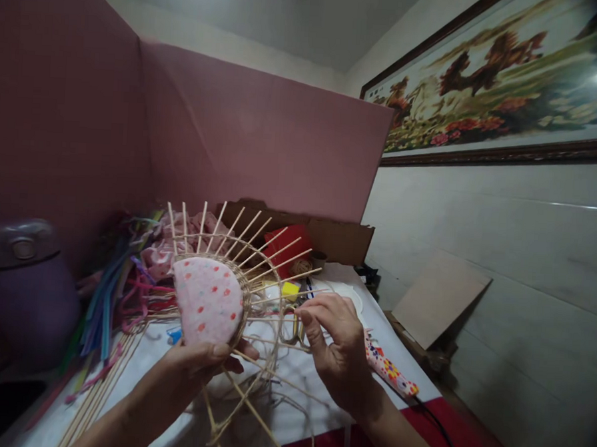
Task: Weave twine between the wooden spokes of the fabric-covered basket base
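My left hand (198, 365) grips the lower edge of a half-round wicker piece, thumb in front and fingers behind. Its middle is a pale pink padded panel (209, 302) with red spots, bordered by woven cord (245, 294). Thin wooden sticks (258, 235) fan outward from that border, and a ring of cord (276, 269) runs across them further out. Beside the right-hand sticks, my right hand (335, 345) has thumb and forefinger pinched together; what lies between them is too small to tell. Loose cord (265, 375) hangs in loops below the piece.
Scissors (290, 326), a yellow block (289, 290) and a flower-patterned tool (391, 368) with a black cable lie on the white table. Coloured strips (101, 300) and pink cloth (160, 249) are heaped at left, near a purple container (24, 309). Cardboard (342, 242) stands behind.
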Demonstrator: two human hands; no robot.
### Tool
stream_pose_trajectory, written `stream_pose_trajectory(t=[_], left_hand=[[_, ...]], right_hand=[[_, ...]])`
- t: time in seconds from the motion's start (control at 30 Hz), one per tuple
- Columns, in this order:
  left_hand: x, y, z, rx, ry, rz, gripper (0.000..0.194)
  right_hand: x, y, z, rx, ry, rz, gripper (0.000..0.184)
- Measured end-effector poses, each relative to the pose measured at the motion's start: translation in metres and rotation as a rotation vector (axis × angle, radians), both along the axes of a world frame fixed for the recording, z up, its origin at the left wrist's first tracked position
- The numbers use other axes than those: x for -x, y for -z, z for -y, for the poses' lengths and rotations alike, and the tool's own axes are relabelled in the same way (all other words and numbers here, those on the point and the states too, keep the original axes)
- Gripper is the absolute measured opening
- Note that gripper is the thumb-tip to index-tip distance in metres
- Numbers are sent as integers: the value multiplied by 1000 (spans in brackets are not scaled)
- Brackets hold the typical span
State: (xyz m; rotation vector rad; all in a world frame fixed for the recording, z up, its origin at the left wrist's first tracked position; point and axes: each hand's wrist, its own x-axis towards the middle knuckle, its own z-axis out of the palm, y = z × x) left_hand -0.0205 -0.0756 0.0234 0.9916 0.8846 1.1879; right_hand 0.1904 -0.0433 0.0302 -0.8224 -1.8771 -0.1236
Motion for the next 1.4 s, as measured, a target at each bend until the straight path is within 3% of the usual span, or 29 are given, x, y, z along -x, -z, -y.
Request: stream_pose_trajectory(t=[0.3, 0.57, 0.67, 0.9, 1.1, 1.4], left_hand=[[5, 7, -8, -9, 8, 65, 25], [4, -4, -7, 213, -269, 318, 39], [5, -3, -11, 166, -329, 279, 33], [6, 3, -13, 168, -331, 250, 32], [1, -6, -5, 191, -307, 298, 41], [-1, -14, 0, 214, -338, 280, 60]], right_hand=[[2, 7, -4, 67, 4, 218, 11], [7, 13, -4, 8, -7, 259, 15], [7, 11, -1, -26, 17, 189, 11], [3, 7, -7, -19, 292, -33, 16], [6, 11, -11, 71, 276, -53, 15], [19, 1, -14, 154, 348, -109, 14]])
